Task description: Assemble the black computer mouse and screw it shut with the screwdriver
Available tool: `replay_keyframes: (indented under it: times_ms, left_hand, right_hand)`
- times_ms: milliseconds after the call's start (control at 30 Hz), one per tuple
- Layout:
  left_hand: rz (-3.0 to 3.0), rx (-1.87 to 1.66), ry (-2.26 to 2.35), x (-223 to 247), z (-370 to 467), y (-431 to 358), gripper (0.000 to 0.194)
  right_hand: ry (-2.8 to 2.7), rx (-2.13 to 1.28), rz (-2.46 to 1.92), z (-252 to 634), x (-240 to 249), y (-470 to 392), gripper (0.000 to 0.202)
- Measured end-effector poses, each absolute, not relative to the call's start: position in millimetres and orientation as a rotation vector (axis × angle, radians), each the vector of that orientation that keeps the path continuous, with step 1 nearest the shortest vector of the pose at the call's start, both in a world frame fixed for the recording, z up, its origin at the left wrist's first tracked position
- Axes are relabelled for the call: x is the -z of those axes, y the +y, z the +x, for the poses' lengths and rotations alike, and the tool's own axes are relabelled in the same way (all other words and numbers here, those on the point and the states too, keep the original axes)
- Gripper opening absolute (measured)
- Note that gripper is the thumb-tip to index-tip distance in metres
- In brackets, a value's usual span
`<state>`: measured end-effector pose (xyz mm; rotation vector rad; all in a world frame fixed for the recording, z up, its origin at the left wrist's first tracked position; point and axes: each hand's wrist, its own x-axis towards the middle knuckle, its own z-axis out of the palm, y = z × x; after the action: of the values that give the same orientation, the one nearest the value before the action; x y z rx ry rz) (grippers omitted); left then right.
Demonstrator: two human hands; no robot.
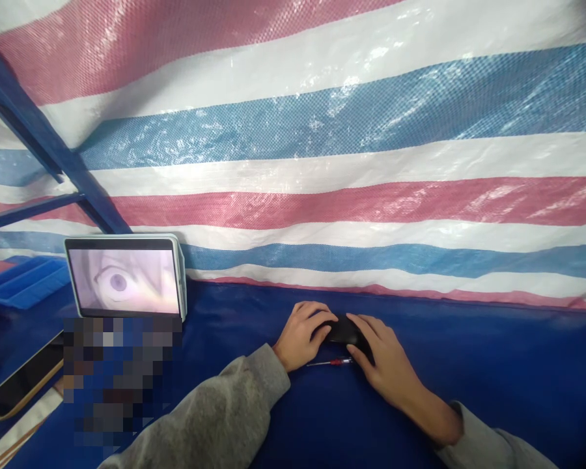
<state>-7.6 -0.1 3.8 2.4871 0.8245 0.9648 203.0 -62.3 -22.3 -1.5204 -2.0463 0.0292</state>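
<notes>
A smooth, dark, mouse-shaped object [344, 330] lies low over the blue table surface between my two hands. My left hand [305, 332] grips its left end with bent fingers and thumb. From the other side, my right hand [383, 355] curls round the right end, thumb at the near edge. The fingers cover much of the object, so its exact kind does not show. Just in front of it on the table is a small screwdriver [339, 361] with a red part and a thin metal shaft pointing left, its right end close to my right thumb.
A tablet [124, 277] in a pale case stands at the left, showing a video. Beyond it are a blue divided tray [27, 281] and a blue metal frame [53, 140]. A phone [24, 381] lies at lower left beside a pixelated patch. Striped plastic sheeting [346, 202] hangs behind the table.
</notes>
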Motion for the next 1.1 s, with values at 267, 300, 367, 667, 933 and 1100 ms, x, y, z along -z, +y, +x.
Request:
replay_keyframes:
  times_ms: [267, 300, 367, 667, 933, 1100]
  left_hand:
    - [2.471, -0.895, 0.815, -3.5, -7.5, 0.7, 0.022]
    - [2.477, -0.875, 0.81, -4.5, -7.7, 0.3, 0.021]
    - [2.5, -0.825, 0.779, -6.7, -7.9, -0.6, 0.027]
    - [2.482, -0.791, 0.839, -8.2, -8.1, -3.0, 0.035]
    - [2.392, -0.894, 0.994, -6.7, -8.5, -2.8, 0.031]
    - [2.632, -0.817, 0.846, -7.5, -7.0, -3.6, 0.045]
  right_hand:
    - [-2.048, -0.029, -1.522, 203.9, 23.6, -62.3, 0.048]
    - [-2.046, -0.033, -1.522, 203.9, 23.3, -62.1, 0.048]
    - [-2.038, -0.05, -1.523, 203.6, 21.7, -61.8, 0.048]
    - [-1.973, -0.194, -1.518, 204.3, 15.0, -62.5, 0.046]
    - [-1.871, -0.172, -1.581, 204.0, 16.6, -61.1, 0.041]
    - [-1.933, -0.091, -1.597, 201.9, 15.5, -59.7, 0.038]
